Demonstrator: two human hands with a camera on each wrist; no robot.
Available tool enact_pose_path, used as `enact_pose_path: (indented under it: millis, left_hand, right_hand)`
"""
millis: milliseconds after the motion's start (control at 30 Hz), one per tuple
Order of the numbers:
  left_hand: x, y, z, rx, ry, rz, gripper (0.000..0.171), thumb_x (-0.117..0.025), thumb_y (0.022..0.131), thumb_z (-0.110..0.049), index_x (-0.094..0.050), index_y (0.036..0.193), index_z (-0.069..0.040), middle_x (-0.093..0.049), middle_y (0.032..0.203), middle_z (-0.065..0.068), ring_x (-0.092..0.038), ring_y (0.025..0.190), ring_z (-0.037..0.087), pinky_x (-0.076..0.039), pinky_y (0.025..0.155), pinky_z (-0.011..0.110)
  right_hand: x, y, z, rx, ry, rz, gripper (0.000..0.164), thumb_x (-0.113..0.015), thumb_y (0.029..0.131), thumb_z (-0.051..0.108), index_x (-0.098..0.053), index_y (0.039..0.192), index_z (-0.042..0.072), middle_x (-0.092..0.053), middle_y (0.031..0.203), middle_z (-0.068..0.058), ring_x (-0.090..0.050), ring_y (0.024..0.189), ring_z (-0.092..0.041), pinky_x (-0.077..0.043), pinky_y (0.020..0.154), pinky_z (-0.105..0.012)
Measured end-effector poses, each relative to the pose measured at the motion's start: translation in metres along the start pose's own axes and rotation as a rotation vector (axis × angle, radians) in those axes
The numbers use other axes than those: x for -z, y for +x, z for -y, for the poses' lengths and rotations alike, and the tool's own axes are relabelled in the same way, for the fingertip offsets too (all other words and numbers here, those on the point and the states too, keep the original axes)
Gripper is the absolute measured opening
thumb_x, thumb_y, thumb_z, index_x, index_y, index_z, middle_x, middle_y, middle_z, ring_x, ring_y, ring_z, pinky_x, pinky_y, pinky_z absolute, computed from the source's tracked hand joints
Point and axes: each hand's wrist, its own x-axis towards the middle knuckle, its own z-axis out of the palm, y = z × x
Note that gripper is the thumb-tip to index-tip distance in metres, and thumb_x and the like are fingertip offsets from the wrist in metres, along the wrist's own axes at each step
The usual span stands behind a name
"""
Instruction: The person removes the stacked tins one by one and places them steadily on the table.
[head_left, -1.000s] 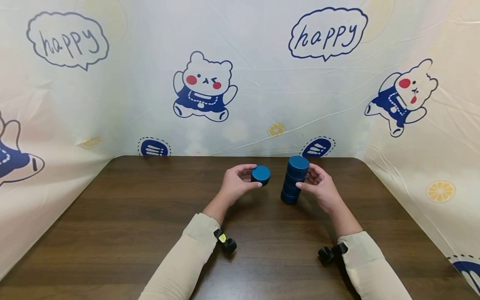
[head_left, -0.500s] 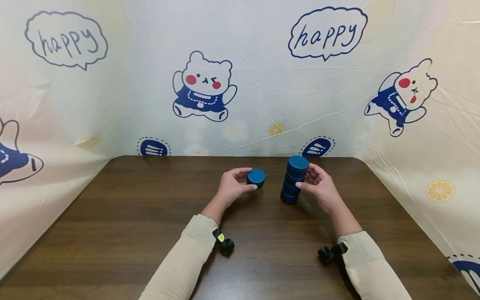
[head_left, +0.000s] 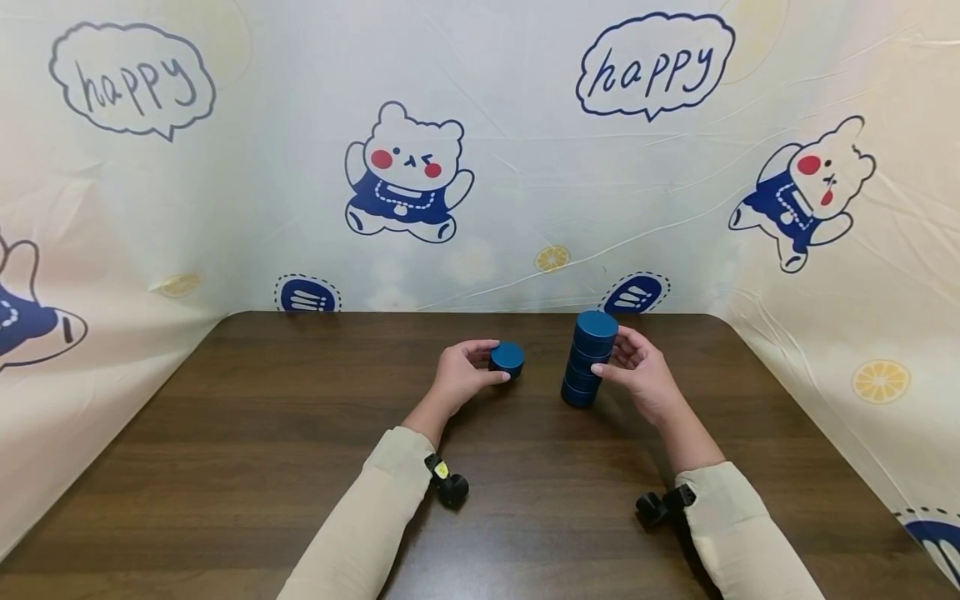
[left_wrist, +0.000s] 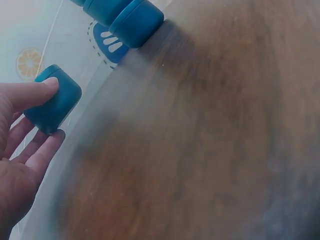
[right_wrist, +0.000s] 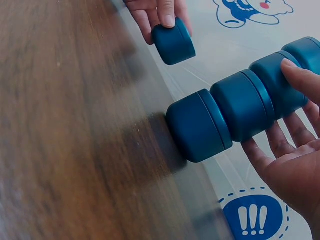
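Note:
Between thumb and fingers, my left hand (head_left: 459, 379) pinches a small round blue lidded tin (head_left: 507, 358). In the right wrist view this single tin (right_wrist: 173, 44) hangs apart from the wooden surface. To its right, a stack (head_left: 583, 371) of several matching blue tins stands on the table, leaning slightly in the head view. My right hand (head_left: 643, 375) grips the stack from the right, thumb on the near side and fingers behind. In the right wrist view the thumb lies on an upper tin (right_wrist: 277, 82), while the bottom tin (right_wrist: 197, 125) meets the table.
The dark brown wooden table (head_left: 300, 467) spreads out around both arms. A printed cloth (head_left: 525, 150) with cartoon bears rises behind its far edge and along both sides. A small black camera (head_left: 452, 490) is strapped to the left wrist, another camera (head_left: 652, 508) to the right.
My left hand has drawn the single tin leftward and a little down, widening the gap to the stack. The right hand and the stack have stayed in place.

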Motion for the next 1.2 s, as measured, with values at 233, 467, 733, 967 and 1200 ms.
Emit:
enact_pose_path:
  millis: [233,467,733,967,1200]
  left_hand:
    - [0.0005,0.0018,0.0032,0.014,0.043,0.001,0.051,-0.087,0.074,-0.012,-0.068,0.122,-0.013,-0.068,0.117,0.008,-0.062,0.111,0.025,-0.051,0.093,0.04]
    - [0.0011,0.0031,0.0075,0.007,0.086,0.016,0.051,-0.087,0.073,-0.013,-0.069,0.121,-0.012,-0.067,0.115,0.007,-0.063,0.106,0.023,-0.052,0.092,0.039]
    - [0.0009,0.0021,0.008,-0.018,0.107,0.041,0.05,-0.086,0.074,-0.008,-0.068,0.121,-0.009,-0.068,0.113,0.009,-0.065,0.1,0.023,-0.054,0.089,0.037]
    - [0.0008,0.0012,0.0079,-0.035,0.087,0.048,0.052,-0.086,0.074,-0.006,-0.067,0.122,-0.008,-0.067,0.116,0.009,-0.064,0.101,0.024,-0.053,0.09,0.037]
    - [0.0013,0.0018,0.0036,-0.051,0.034,0.072,0.059,-0.085,0.075,-0.008,-0.061,0.129,-0.004,-0.063,0.127,0.009,-0.061,0.112,0.026,-0.05,0.096,0.039]
  right_hand:
    - [-0.0001,0.0,-0.0001,-0.002,-0.002,-0.002,0.05,-0.072,0.087,0.003,-0.051,0.13,0.016,-0.058,0.122,0.001,-0.05,0.116,-0.022,-0.046,0.094,-0.022]
    - [0.0006,-0.0006,-0.0003,0.008,0.011,0.002,0.049,-0.071,0.087,0.001,-0.051,0.13,0.016,-0.058,0.122,0.002,-0.051,0.116,-0.022,-0.047,0.094,-0.022]
    - [0.0008,-0.0004,-0.0012,0.001,0.008,0.0,0.05,-0.072,0.086,0.002,-0.051,0.129,0.017,-0.058,0.122,0.002,-0.05,0.116,-0.021,-0.046,0.094,-0.022]
    - [0.0003,-0.0012,-0.001,0.002,0.017,-0.002,0.051,-0.072,0.086,0.001,-0.051,0.129,0.017,-0.058,0.121,0.002,-0.05,0.115,-0.021,-0.047,0.093,-0.022]
    - [0.0007,-0.0002,-0.0021,0.006,0.022,-0.003,0.05,-0.072,0.086,0.0,-0.052,0.129,0.017,-0.058,0.121,0.002,-0.051,0.115,-0.021,-0.047,0.094,-0.022]
